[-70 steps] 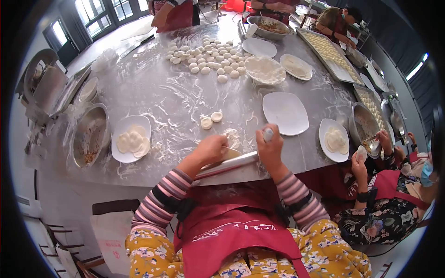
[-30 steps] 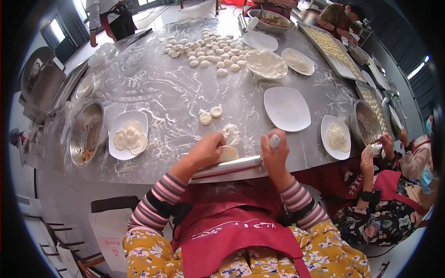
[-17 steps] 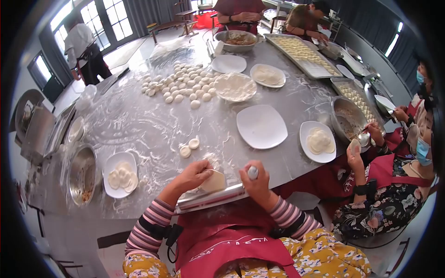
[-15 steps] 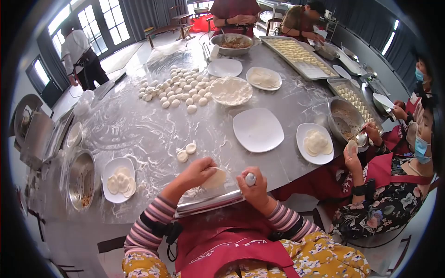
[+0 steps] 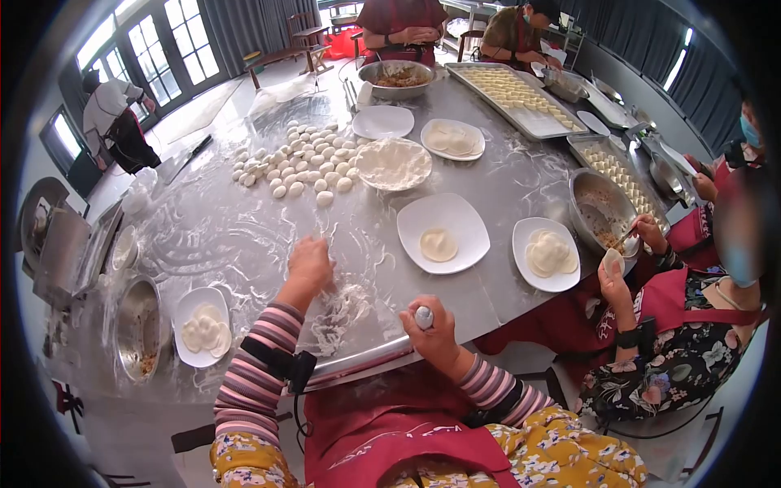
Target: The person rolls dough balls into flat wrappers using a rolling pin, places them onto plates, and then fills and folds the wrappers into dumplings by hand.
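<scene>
My right hand is closed around a rolling pin, whose rounded end pokes up past my fingers near the table's front edge. Out over the floured steel, my left hand reaches down with curled fingers; whatever lies under or in them is hidden. A square white plate sits ahead and to the right, with one thin dough wrapper on it. Loose flour is smeared between my two hands.
Many small dough balls lie beyond a flour dish. Plates of wrappers stand on both sides. At right, a person's hand holds a wrapper beside a filling bowl. Dumpling trays stand farther back.
The wrapper that was in my left hand now lies on the square plate. My left hand has moved forward and left, over where two dough pieces lay. My right hand still holds the rolling pin.
</scene>
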A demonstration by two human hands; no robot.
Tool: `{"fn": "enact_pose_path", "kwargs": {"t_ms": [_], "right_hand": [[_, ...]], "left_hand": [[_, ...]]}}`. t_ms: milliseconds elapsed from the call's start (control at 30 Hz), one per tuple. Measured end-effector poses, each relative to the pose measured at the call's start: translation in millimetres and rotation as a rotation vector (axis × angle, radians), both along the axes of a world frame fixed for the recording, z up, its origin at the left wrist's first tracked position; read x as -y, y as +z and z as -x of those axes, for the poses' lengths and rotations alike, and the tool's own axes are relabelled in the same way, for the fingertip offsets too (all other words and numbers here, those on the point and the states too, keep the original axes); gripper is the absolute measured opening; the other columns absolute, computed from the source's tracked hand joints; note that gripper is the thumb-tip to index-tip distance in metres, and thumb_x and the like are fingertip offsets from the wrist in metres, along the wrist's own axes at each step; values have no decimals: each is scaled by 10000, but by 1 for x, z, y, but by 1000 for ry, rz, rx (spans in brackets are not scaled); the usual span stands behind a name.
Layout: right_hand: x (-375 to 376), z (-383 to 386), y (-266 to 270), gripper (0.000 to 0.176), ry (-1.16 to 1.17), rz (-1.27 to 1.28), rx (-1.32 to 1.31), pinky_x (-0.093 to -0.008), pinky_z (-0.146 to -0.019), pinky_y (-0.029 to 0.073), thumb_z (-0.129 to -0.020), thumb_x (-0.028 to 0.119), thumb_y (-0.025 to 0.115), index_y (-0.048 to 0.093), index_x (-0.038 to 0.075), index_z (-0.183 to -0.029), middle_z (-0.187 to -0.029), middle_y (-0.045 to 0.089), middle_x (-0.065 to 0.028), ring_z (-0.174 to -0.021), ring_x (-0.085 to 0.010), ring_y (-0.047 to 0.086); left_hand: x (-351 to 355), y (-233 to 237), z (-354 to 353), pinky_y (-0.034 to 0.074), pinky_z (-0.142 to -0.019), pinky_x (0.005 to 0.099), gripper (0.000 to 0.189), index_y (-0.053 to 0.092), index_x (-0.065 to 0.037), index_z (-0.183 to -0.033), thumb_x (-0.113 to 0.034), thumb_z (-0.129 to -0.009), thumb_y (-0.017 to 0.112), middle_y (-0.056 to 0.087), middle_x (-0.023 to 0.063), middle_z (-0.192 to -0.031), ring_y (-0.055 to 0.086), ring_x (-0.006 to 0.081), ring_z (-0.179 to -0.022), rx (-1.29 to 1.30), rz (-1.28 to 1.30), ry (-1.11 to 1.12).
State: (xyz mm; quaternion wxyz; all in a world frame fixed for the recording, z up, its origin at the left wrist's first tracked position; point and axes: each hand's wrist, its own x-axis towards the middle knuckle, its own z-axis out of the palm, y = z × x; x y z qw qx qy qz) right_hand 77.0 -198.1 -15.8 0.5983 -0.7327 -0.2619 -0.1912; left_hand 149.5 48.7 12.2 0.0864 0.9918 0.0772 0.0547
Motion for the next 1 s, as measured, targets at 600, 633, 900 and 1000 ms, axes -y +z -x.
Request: {"fn": "enact_pose_path", "kwargs": {"t_ms": [600,633,900,1000], "right_hand": [[-29,-39,-7,226,44,-36,-34,-346,-514,460,-774,9,679,484,55,-879,-699,551,-112,-564,-246,583],[-37,-48,-5,219,99,-85,-95,-344,-518,460,-777,13,677,483,55,-870,-688,553,-113,-559,-237,582],[-49,-67,-9,195,26,64,-11,-270,-460,420,-798,5,652,477,50,-869,-641,530,-65,-506,-139,523],[-19,-33,-18,212,-34,4,-149,-297,-527,444,-778,18,677,489,44,-871,-672,528,-84,-576,-164,524]], "left_hand": [[-5,-28,94,495,-643,336,164,655,-5,-834,-107,-718,709,659,122,-752,640,211,-696,-149,896,-65],[-4,-26,95,495,-641,315,139,658,2,-833,-86,-733,698,658,99,-743,630,177,-693,-168,854,-84],[4,-16,97,499,-617,292,106,665,17,-839,-49,-756,664,654,74,-698,627,143,-667,-148,651,-153],[3,-30,106,499,-583,276,102,659,34,-819,-47,-758,650,647,77,-689,626,135,-637,-136,964,-17]]}}
